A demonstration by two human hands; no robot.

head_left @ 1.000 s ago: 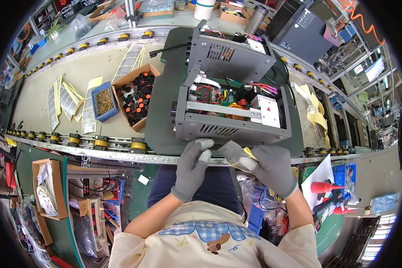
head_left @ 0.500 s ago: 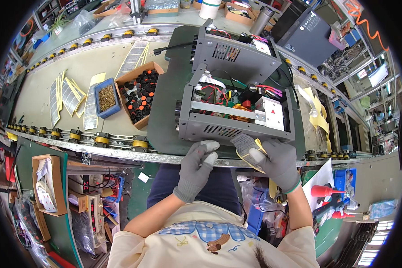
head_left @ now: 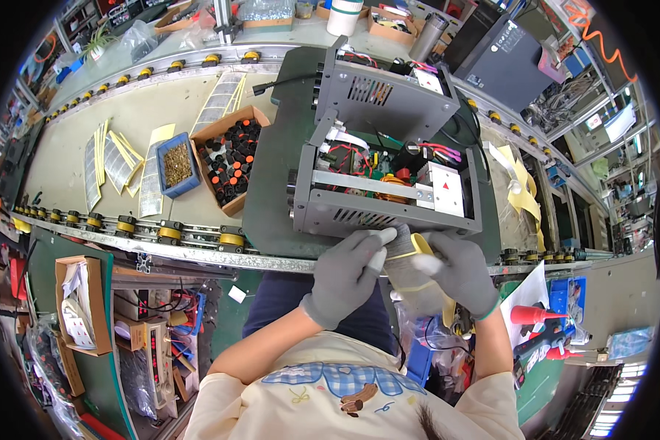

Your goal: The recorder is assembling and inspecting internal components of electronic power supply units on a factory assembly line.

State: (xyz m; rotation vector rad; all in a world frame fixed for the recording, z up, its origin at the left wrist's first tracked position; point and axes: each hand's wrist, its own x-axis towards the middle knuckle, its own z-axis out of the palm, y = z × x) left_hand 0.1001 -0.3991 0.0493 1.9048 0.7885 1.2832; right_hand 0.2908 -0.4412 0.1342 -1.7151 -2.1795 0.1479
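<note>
both hands have pulled back from the chassis front to the bench edge, low centre. left hand (head_left: 345, 275) and right hand (head_left: 458, 271), grey-gloved, pinch a yellow backing strip (head_left: 420, 246) with a pale label piece between fingertips. open grey chassis (head_left: 385, 187) sits just above, touching neither. risk: gloved tips fumble, label folds or sticks to glove. box of orange-black knobs (head_left: 227, 158) upper left.

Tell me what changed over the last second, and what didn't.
Both gloved hands, left hand and right hand, drew closer together at the near edge of the open metal chassis, now working a yellow-backed strip between their fingertips. The chassis, the cardboard box of knobs and the blue bin stayed put.
</note>
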